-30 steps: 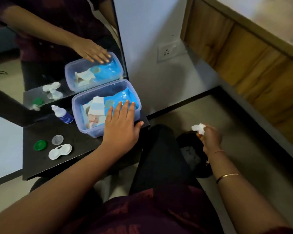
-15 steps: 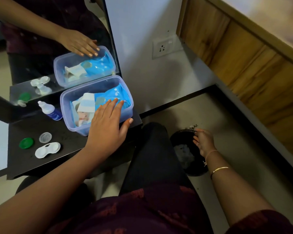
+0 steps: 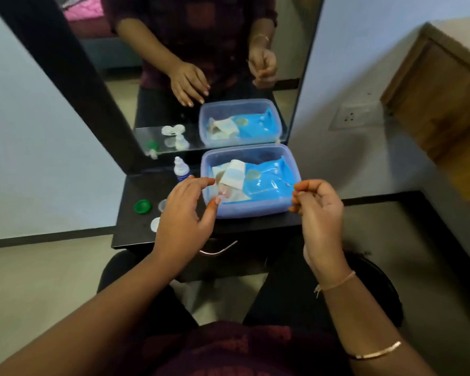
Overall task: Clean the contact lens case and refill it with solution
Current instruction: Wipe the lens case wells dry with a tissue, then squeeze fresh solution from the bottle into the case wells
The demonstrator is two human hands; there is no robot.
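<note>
The white lens case (image 3: 155,224) lies on the black shelf (image 3: 132,237), mostly hidden under my left hand (image 3: 185,213). A green cap (image 3: 142,206) and a clear cap (image 3: 162,205) lie just left of that hand. The small solution bottle (image 3: 181,169) stands upright by the mirror. My left hand hovers with relaxed fingers at the left edge of the blue plastic box (image 3: 251,211) and holds nothing. My right hand (image 3: 318,210) is raised at the box's right corner, its fingers loosely curled and empty.
The box holds a blue wipes pack (image 3: 266,180) and a folded tissue (image 3: 229,175). A mirror (image 3: 201,77) stands behind the shelf. A metal drawer handle (image 3: 217,250) is below the shelf edge. A black bin (image 3: 377,294) sits on the floor at the right, near a wooden cabinet (image 3: 440,104).
My right hand let the white tissue go into the bin and came up to the box's right corner. My left hand lifted off the box and shifted left. The view turned towards the mirror.
</note>
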